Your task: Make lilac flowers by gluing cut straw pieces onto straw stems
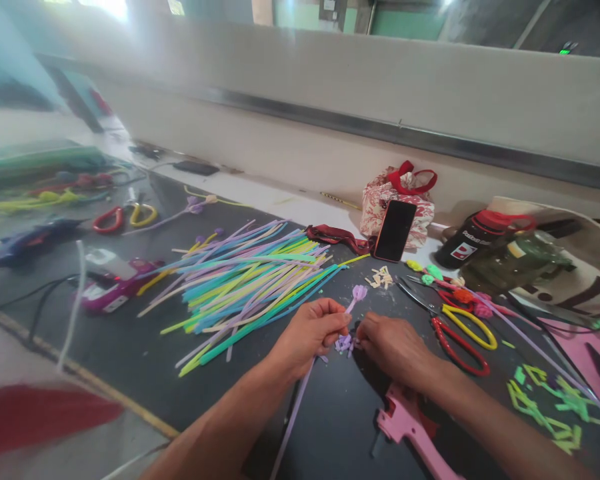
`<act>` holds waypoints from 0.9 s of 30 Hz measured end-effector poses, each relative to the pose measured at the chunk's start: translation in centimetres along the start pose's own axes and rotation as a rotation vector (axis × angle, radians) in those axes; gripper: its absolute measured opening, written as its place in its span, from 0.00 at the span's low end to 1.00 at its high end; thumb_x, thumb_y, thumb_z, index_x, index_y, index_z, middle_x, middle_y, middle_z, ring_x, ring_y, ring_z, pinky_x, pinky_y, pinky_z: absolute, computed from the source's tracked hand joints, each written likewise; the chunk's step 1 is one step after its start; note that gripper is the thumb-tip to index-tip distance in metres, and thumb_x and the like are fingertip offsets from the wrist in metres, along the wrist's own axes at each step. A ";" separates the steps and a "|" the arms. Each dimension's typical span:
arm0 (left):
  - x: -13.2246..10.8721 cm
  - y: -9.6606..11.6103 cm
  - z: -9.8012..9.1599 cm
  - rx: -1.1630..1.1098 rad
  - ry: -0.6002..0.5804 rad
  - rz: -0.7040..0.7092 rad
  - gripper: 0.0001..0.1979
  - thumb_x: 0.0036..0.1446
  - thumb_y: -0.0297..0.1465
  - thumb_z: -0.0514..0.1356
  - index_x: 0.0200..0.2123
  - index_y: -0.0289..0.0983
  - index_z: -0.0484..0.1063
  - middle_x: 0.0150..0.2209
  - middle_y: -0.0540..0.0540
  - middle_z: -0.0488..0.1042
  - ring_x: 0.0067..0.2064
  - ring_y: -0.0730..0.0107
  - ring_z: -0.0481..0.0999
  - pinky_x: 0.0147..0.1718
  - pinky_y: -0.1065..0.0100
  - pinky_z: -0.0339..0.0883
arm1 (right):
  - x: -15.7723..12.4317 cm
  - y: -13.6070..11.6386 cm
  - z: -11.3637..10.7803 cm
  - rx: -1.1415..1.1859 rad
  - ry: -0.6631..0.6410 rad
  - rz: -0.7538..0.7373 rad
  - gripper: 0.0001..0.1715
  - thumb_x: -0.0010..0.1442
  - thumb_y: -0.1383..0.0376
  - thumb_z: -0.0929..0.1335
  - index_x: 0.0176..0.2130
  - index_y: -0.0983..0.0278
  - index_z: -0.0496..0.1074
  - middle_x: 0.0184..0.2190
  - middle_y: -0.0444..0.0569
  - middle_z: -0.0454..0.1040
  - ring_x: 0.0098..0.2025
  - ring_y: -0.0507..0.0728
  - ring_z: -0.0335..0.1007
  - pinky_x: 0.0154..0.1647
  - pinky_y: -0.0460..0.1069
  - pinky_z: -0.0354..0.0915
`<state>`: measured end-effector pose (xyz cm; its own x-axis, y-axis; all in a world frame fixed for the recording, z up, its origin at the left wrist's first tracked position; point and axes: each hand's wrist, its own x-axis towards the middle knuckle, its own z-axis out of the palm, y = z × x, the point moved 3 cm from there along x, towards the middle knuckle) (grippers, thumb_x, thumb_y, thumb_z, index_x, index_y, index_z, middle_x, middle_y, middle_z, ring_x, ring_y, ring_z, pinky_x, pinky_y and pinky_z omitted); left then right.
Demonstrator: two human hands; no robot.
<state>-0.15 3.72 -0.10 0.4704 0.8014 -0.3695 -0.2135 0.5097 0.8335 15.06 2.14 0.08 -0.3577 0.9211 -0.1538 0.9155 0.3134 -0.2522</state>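
My left hand [310, 333] pinches a long purple pipe cleaner [300, 407], which runs down toward the front edge of the view. At its upper end is a small purple flower-like head [359, 293], just above my fingertips. Short cut purple pieces [344, 344] lie in a small pile between my hands. My right hand [393, 347] rests at the right side of that pile, fingers curled together and pointing down; whatever is in its fingertips is hidden. Below my right wrist lies a pink glue gun [405, 423].
Many colored pipe cleaners [250, 280] spread at left, near a magenta glue gun [105, 290]. Scissors [450, 320] with red and yellow handles lie at right, with green cut pieces [545, 407] nearer. A phone [395, 230] leans on a cloth bag [375, 193] beside a black bottle [473, 240].
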 end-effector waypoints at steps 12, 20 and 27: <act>-0.1 -0.2 0.5 0.057 0.029 -0.024 0.11 0.44 0.35 0.63 0.26 0.35 0.63 0.18 0.56 0.65 0.15 0.87 0.51 0.13 0.79 0.38 | -1.7 1.4 -1.4 0.823 0.095 0.170 0.11 0.53 0.67 0.65 0.38 0.64 0.73 0.30 0.45 0.75 0.30 0.53 0.69 0.31 0.47 0.63; -0.2 -0.4 0.9 0.032 0.032 -0.023 0.12 0.40 0.33 0.65 0.24 0.35 0.64 0.15 0.59 0.61 0.14 0.87 0.51 0.14 0.78 0.38 | -1.9 0.7 -1.3 0.950 0.132 0.308 0.05 0.49 0.67 0.67 0.28 0.65 0.73 0.18 0.40 0.69 0.19 0.48 0.60 0.20 0.43 0.56; -0.2 -0.3 0.9 0.004 0.042 0.033 0.13 0.36 0.31 0.67 0.25 0.34 0.65 0.17 0.57 0.64 0.14 0.88 0.51 0.13 0.78 0.39 | -1.6 -1.1 -1.1 0.909 0.178 0.337 0.04 0.47 0.65 0.67 0.26 0.65 0.70 0.18 0.39 0.66 0.19 0.48 0.59 0.20 0.43 0.55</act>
<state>0.60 3.07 0.09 0.4270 0.8300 -0.3588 -0.2246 0.4817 0.8471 14.83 0.59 1.68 -0.0024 0.9743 -0.2252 0.4479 -0.2003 -0.8713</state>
